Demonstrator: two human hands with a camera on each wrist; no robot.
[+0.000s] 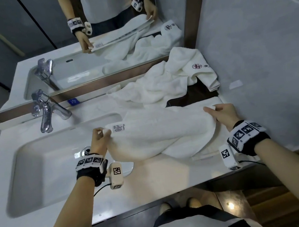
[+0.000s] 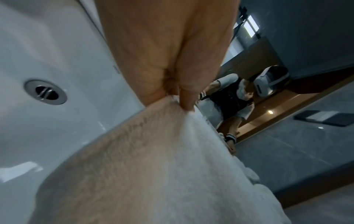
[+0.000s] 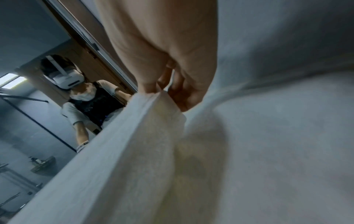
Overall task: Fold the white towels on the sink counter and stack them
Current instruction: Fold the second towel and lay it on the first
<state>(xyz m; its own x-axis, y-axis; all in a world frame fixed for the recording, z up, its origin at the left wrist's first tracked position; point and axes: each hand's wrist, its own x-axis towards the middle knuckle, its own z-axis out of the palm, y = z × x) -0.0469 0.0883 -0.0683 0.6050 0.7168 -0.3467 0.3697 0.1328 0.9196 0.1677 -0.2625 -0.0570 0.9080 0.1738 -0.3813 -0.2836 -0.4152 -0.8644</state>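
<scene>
A white towel hangs stretched between my two hands over the right part of the sink counter; its lower part sags onto the counter. My left hand pinches the left corner, beside a small sewn label. My right hand pinches the right corner. The left wrist view shows thumb and finger of my left hand closed on the towel's edge. In the right wrist view my right hand grips the towel's hem. A crumpled white towel with a red logo lies behind, against the mirror.
The sink basin with its drain lies at the left, a chrome faucet behind it. A mirror runs along the back and a tiled wall closes the right side. A dark gap shows behind the held towel.
</scene>
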